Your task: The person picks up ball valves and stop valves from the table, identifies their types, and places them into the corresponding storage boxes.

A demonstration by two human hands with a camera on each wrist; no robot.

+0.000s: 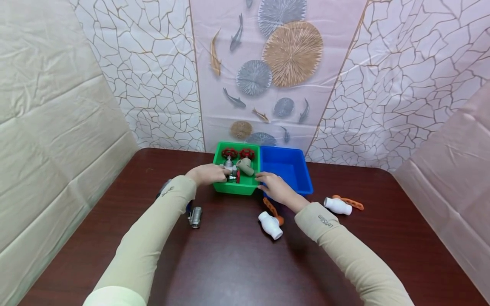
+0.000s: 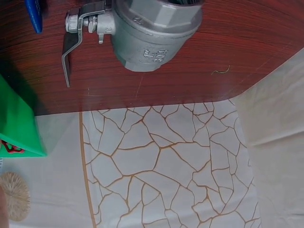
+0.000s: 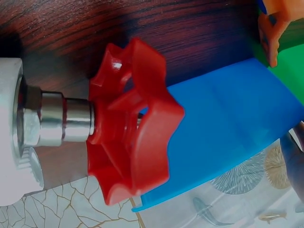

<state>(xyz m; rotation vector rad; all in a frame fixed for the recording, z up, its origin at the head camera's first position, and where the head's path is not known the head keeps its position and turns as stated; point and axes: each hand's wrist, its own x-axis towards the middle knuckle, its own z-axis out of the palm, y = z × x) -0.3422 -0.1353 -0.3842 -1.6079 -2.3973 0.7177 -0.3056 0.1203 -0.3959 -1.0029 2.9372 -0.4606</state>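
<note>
In the head view my left hand (image 1: 208, 174) reaches over the left wall of the green bin (image 1: 235, 189). Its fingertips grip a grey metal valve (image 1: 228, 163), and a small red handle (image 1: 238, 176) shows just below them. Beside that valve lies a beige plastic valve (image 1: 246, 166) with a red handwheel (image 1: 247, 153). My right hand (image 1: 276, 188) rests its extended fingers at the shared edge of the green bin and the blue bin (image 1: 307, 178). Close to the left wrist camera is a steel ball valve (image 2: 152, 40) with a lever; a red handwheel (image 3: 135, 123) fills the right wrist view.
A white ball valve (image 1: 271, 225) with an orange lever lies in front of the bins. Another white valve (image 1: 338, 206) lies to the right. A small metal valve (image 1: 195, 217) sits near my left sleeve. Patterned cloth (image 1: 157, 76) hangs behind the table (image 1: 226, 259).
</note>
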